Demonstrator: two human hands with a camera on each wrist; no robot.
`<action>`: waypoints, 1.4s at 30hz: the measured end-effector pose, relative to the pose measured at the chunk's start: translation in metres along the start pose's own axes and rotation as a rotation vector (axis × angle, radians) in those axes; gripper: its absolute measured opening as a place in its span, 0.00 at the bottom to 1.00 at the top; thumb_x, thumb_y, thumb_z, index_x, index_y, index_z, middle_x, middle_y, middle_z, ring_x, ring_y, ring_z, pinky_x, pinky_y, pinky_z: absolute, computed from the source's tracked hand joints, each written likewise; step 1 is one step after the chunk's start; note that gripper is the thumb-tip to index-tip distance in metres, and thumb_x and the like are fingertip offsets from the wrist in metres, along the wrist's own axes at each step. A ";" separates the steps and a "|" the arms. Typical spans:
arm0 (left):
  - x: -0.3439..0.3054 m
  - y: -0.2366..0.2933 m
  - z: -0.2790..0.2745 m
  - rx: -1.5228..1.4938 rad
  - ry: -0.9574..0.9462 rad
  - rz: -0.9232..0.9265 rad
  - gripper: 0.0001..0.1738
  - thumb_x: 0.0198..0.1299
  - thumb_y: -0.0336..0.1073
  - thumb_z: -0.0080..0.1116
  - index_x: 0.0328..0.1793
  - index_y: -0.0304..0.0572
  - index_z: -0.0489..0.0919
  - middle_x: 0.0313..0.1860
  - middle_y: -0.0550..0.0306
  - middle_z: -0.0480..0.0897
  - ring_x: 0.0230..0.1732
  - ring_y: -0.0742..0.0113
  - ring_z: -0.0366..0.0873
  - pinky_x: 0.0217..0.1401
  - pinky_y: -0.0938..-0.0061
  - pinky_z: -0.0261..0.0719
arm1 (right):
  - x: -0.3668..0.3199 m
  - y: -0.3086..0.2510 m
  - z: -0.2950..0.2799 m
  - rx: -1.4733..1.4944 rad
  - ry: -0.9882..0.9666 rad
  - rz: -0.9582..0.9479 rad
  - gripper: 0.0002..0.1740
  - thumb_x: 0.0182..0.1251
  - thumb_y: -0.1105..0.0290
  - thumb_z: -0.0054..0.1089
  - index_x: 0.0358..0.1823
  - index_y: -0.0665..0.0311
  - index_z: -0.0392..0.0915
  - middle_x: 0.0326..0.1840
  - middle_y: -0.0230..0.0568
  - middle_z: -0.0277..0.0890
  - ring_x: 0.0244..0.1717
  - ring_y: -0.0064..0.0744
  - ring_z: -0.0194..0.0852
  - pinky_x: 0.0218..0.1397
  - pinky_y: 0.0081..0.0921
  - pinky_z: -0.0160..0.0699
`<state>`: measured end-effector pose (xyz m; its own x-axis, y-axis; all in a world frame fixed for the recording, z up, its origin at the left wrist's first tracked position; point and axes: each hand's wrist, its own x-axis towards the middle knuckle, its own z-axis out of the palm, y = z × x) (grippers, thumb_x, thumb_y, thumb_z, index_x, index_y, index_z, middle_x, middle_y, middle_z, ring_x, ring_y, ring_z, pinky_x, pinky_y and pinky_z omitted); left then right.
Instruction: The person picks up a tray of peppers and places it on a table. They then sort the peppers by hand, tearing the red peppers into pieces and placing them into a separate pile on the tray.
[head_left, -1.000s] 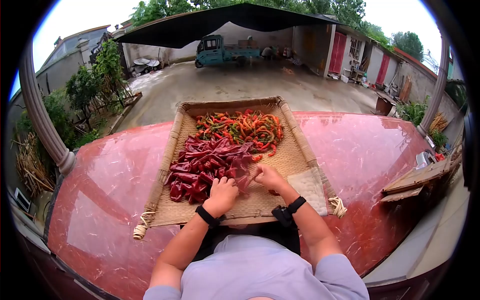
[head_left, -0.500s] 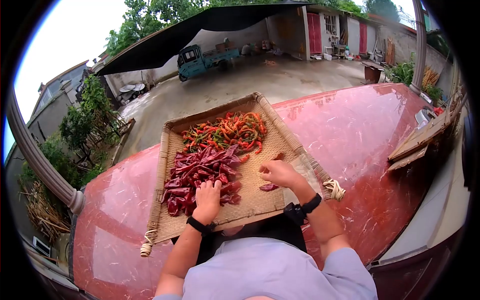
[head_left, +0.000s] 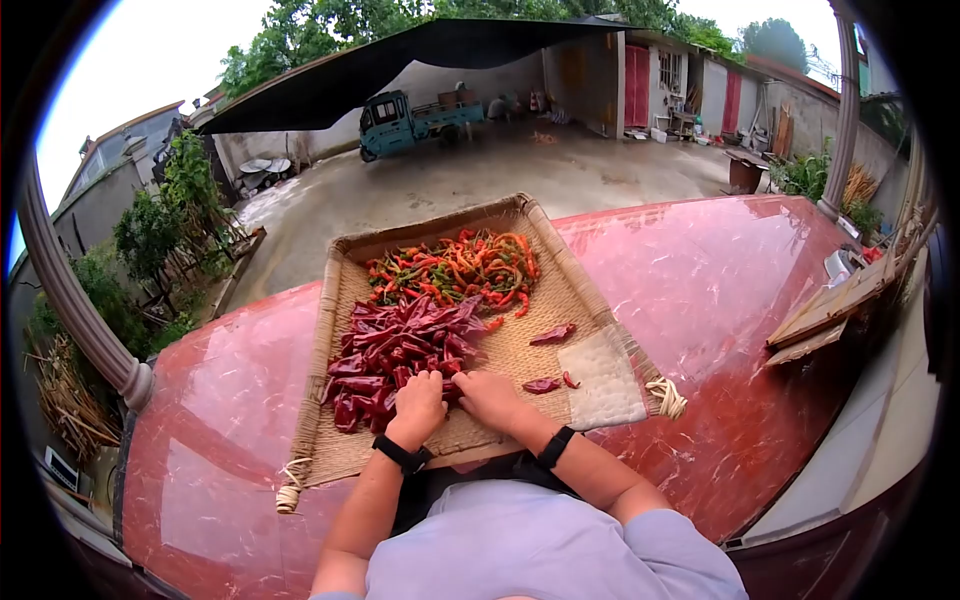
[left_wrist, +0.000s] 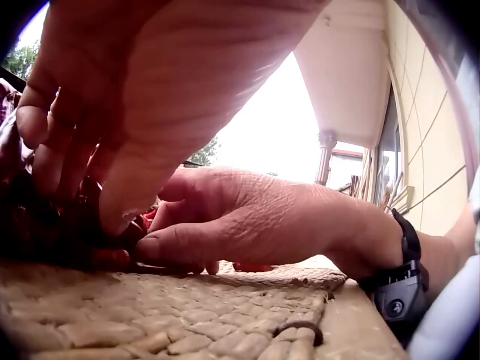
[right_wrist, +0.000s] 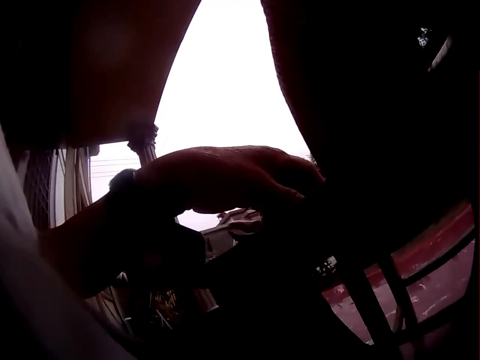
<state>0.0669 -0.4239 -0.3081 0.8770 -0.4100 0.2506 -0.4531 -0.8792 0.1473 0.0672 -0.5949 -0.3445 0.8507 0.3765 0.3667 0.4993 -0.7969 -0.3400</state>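
A blue cargo tricycle (head_left: pixel 420 122) is parked beneath a black canopy (head_left: pixel 350 75) in a walled concrete yard (head_left: pixel 480 172), bordered by green plants (head_left: pixel 165 225) and red doors (head_left: pixel 637 86); a glossy red surface (head_left: pixel 690 290) is lit by pale daylight.

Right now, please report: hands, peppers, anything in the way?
Left hand, right hand: at dark red peppers, grip unclear. Loose peppers to the right. Nothing seen blocking.

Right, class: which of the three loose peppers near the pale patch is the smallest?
The short, curved red one, at the patch's edge; the other two peppers are longer and darker.
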 end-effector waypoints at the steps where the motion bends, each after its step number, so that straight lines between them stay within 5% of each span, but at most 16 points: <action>1: 0.000 0.000 0.002 -0.025 0.002 -0.019 0.17 0.52 0.35 0.66 0.45 0.39 0.74 0.44 0.47 0.78 0.49 0.45 0.78 0.47 0.54 0.79 | 0.001 0.002 0.004 -0.007 0.024 -0.016 0.16 0.64 0.63 0.59 0.51 0.57 0.74 0.42 0.46 0.79 0.47 0.50 0.79 0.46 0.45 0.78; 8: 0.006 -0.002 -0.002 -0.010 -0.045 -0.059 0.12 0.55 0.35 0.63 0.44 0.43 0.77 0.42 0.47 0.79 0.47 0.47 0.79 0.45 0.54 0.79 | 0.001 -0.006 -0.022 0.080 0.110 0.081 0.06 0.65 0.67 0.57 0.41 0.57 0.75 0.33 0.45 0.80 0.40 0.49 0.81 0.41 0.46 0.77; 11: 0.011 -0.006 0.004 -0.051 -0.028 -0.105 0.07 0.57 0.35 0.60 0.41 0.45 0.78 0.38 0.49 0.80 0.43 0.47 0.80 0.43 0.54 0.79 | 0.003 0.002 -0.035 0.090 0.131 0.090 0.09 0.66 0.63 0.56 0.44 0.55 0.78 0.36 0.43 0.82 0.41 0.50 0.82 0.41 0.44 0.78; 20: 0.009 -0.009 0.000 -0.232 -0.040 -0.129 0.08 0.55 0.28 0.56 0.42 0.43 0.78 0.36 0.48 0.83 0.43 0.45 0.81 0.42 0.54 0.76 | 0.002 0.049 -0.087 0.036 0.384 0.529 0.13 0.65 0.65 0.59 0.50 0.57 0.77 0.42 0.39 0.83 0.44 0.45 0.82 0.46 0.40 0.77; 27: 0.007 0.003 -0.021 -0.492 0.097 -0.195 0.16 0.56 0.26 0.54 0.52 0.40 0.76 0.37 0.48 0.84 0.42 0.47 0.82 0.45 0.59 0.77 | -0.012 0.047 -0.056 0.548 0.119 0.374 0.16 0.66 0.65 0.59 0.53 0.62 0.78 0.41 0.42 0.82 0.44 0.41 0.82 0.50 0.37 0.78; 31: 0.002 0.003 -0.019 -0.603 0.103 -0.229 0.17 0.56 0.25 0.55 0.54 0.36 0.75 0.37 0.45 0.84 0.41 0.51 0.83 0.45 0.63 0.78 | -0.009 0.034 -0.040 0.538 0.045 0.292 0.17 0.63 0.66 0.60 0.52 0.62 0.79 0.43 0.46 0.83 0.46 0.43 0.82 0.50 0.37 0.78; 35: 0.000 -0.004 -0.007 -0.541 0.131 -0.255 0.18 0.56 0.24 0.55 0.54 0.32 0.74 0.36 0.45 0.84 0.37 0.52 0.83 0.43 0.64 0.79 | -0.005 0.020 -0.034 0.187 -0.023 0.292 0.19 0.62 0.67 0.58 0.55 0.59 0.75 0.46 0.46 0.83 0.50 0.48 0.81 0.54 0.43 0.75; 42: 0.004 -0.013 0.032 -0.661 0.213 -0.241 0.24 0.53 0.24 0.59 0.58 0.28 0.71 0.38 0.43 0.81 0.41 0.49 0.81 0.48 0.63 0.80 | 0.013 0.012 -0.009 0.307 -0.027 0.326 0.21 0.60 0.69 0.60 0.56 0.58 0.72 0.45 0.44 0.84 0.49 0.49 0.81 0.53 0.43 0.75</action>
<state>0.0819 -0.4217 -0.3400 0.9448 -0.1083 0.3091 -0.3124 -0.5815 0.7512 0.0827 -0.6033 -0.3357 0.9736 0.1447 0.1767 0.2269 -0.7002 -0.6769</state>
